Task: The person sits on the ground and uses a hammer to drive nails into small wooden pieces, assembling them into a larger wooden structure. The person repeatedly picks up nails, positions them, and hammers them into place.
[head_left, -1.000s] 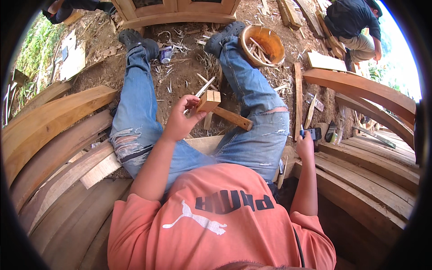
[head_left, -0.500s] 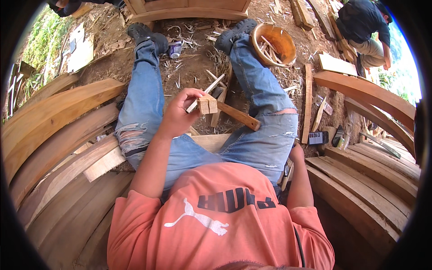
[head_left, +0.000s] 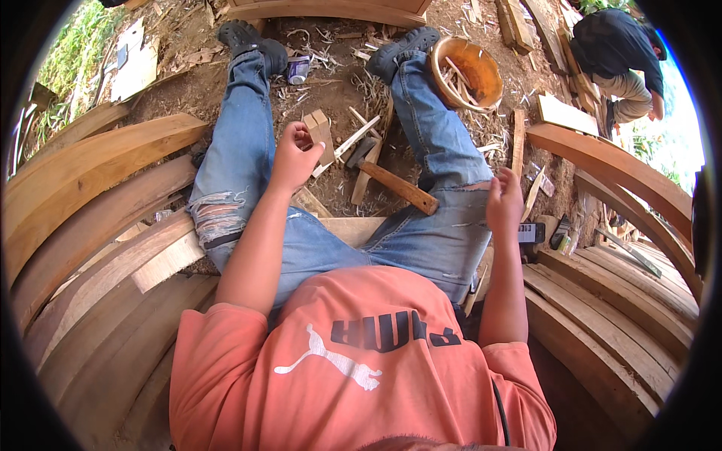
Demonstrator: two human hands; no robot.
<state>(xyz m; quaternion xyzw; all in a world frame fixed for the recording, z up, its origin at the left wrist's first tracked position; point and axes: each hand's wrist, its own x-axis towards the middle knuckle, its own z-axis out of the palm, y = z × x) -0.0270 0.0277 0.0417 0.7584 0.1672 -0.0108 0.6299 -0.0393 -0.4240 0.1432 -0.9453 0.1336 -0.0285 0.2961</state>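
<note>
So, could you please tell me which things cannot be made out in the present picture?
Side of the wooden block: head view, partly behind the left hand; whether it is gripped is unclear.
Rest of the wooden furniture piece: head view, cut off by the top edge.
Details on the phone screen: head view, too small.
Bottom of the orange bucket: head view, partly covered by wood pieces.

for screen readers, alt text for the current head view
Seen from above, the left hand is beside a tan grooved wooden block, grip unclear; the right hand looks empty. Ahead are a dark-headed, brown wooden-handled hammer and a round orange bucket.
</note>
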